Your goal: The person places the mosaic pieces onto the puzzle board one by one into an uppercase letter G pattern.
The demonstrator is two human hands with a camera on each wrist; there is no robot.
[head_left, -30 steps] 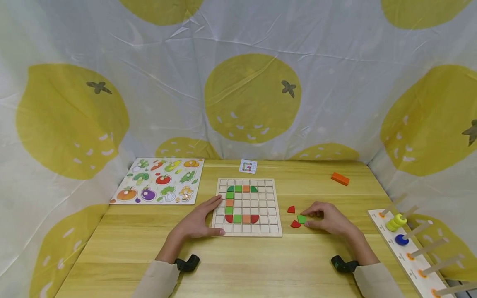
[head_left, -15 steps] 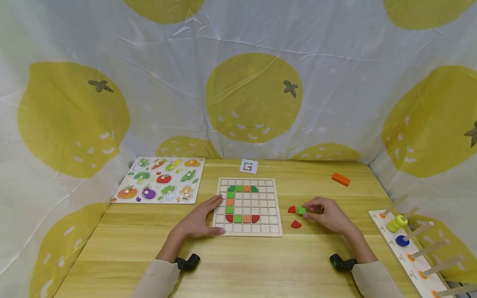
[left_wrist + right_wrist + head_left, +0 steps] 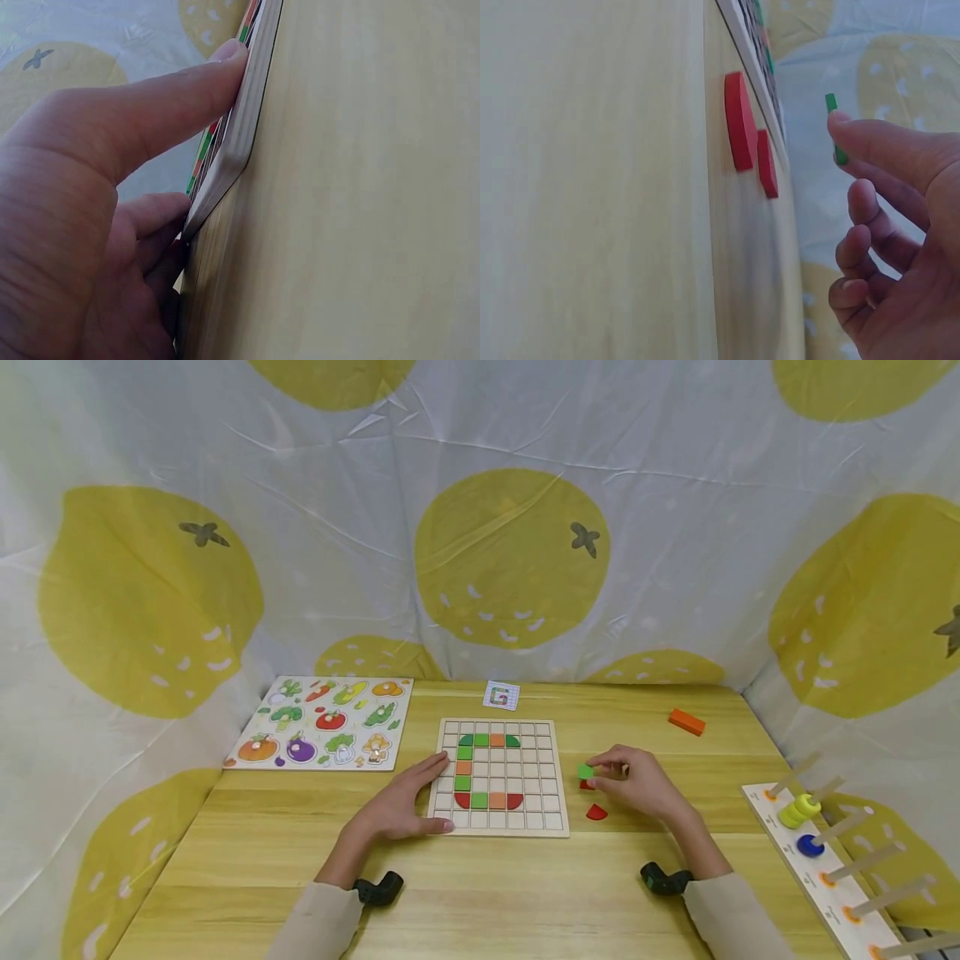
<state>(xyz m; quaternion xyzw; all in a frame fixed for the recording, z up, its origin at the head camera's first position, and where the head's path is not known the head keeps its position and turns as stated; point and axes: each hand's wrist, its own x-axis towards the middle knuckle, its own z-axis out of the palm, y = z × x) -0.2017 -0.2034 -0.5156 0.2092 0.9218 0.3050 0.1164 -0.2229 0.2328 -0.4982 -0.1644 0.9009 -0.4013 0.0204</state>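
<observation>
My right hand (image 3: 633, 781) pinches a green square tile (image 3: 585, 771) between thumb and fingertips, just right of the wooden grid board (image 3: 534, 781). In the right wrist view the tile (image 3: 830, 103) is held edge-on above the table, the other fingers loosely bent. One red quarter-circle piece (image 3: 596, 812) lies nearer me. Another red piece (image 3: 585, 786) is partly covered by the green tile in the head view. My left hand (image 3: 393, 802) rests at the board's near left corner, thumb on its front edge, fingers along its left side. Green, orange and red tiles form a C-like shape on the grid.
A small pattern card (image 3: 501, 695) lies behind the board. At back left is a vegetable knob puzzle (image 3: 318, 752). An orange block (image 3: 686, 722) lies at back right. A peg stand (image 3: 821, 881) with rings runs along the right edge. Lemon-print cloth (image 3: 510, 443) surrounds the table.
My right hand has lifted the green tile from beside the red pieces and carried it leftward toward the board. The left hand has stayed in place on the board.
</observation>
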